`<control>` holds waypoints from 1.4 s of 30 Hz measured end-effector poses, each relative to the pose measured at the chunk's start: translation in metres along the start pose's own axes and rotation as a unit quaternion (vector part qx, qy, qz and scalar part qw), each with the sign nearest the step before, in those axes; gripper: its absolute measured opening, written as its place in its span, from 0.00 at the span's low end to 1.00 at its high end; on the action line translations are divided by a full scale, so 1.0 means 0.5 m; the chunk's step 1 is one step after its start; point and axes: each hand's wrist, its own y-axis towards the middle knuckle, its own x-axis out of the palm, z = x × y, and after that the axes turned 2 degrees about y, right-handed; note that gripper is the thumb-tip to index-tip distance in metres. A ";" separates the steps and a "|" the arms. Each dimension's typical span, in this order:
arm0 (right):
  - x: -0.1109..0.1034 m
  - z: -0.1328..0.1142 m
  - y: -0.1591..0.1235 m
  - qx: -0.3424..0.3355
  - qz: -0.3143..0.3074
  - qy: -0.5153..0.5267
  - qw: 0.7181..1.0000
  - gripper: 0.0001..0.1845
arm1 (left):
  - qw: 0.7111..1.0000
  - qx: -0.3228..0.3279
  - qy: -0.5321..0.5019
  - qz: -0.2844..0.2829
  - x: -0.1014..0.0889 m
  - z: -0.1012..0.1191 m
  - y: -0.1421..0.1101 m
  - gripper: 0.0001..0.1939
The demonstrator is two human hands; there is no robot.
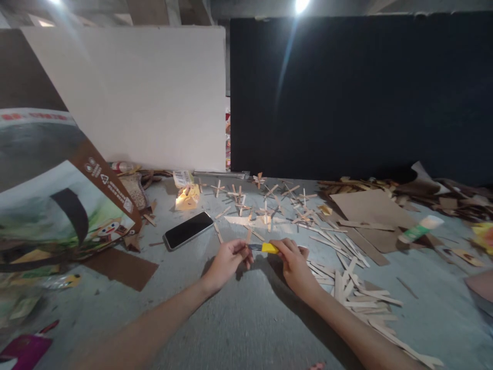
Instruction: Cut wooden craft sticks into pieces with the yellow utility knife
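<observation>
My right hand [296,264] is closed round a yellow utility knife [270,248], its dark blade end pointing left. My left hand [227,261] pinches a small wooden craft stick [248,235], which stands up from the fingers. The blade end meets the left fingertips, and whether it touches the stick I cannot tell. Beyond both hands, several crossed craft-stick pieces [265,210] stand and lie on the grey table. A loose pile of craft sticks [352,288] lies beside my right forearm.
A phone [188,230] lies left of my hands. Farther left stands a printed bag [73,205] beside a brown cardboard piece [123,268]. Cardboard sheets [373,210] and a green-and-white tube [420,229] are at the right. A white board [142,97] and a black board [358,97] close off the back.
</observation>
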 end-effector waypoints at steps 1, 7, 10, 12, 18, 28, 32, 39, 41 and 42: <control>0.000 0.001 0.000 -0.001 0.001 -0.005 1.000 0.26 | 1.000 -0.003 0.004 -0.003 0.000 -0.001 0.000 0.22; -0.002 0.000 -0.002 -0.012 -0.006 -0.032 0.999 0.28 | 0.999 -0.015 0.031 -0.020 -0.002 -0.002 0.001 0.21; -0.005 -0.002 -0.002 -0.011 -0.008 -0.035 0.999 0.28 | 0.999 -0.009 0.026 -0.016 0.000 0.003 -0.001 0.20; -0.005 -0.002 -0.002 -0.011 -0.010 -0.034 0.999 0.29 | 1.000 -0.010 0.025 -0.012 0.001 0.007 -0.003 0.19; -0.007 -0.006 -0.006 -0.011 -0.022 -0.037 0.999 0.32 | 0.999 -0.022 0.041 -0.016 0.003 0.003 -0.005 0.19; -0.012 -0.013 -0.007 -0.021 -0.013 -0.066 0.998 0.35 | 1.000 -0.011 0.018 -0.013 0.006 0.000 -0.009 0.20; -0.012 -0.015 -0.007 -0.024 -0.007 -0.065 0.998 0.35 | 0.999 0.002 0.026 -0.028 0.003 0.001 -0.008 0.22; -0.014 -0.018 -0.008 -0.024 -0.005 -0.076 0.997 0.36 | 0.999 0.004 0.047 -0.027 0.003 -0.003 -0.006 0.25; -0.015 -0.018 -0.007 -0.024 -0.001 -0.073 0.997 0.35 | 0.999 0.010 0.040 -0.025 0.003 -0.005 -0.006 0.26; -0.014 -0.017 -0.007 -0.024 0.002 -0.071 0.997 0.35 | 0.999 0.015 0.034 -0.024 0.003 -0.005 -0.006 0.26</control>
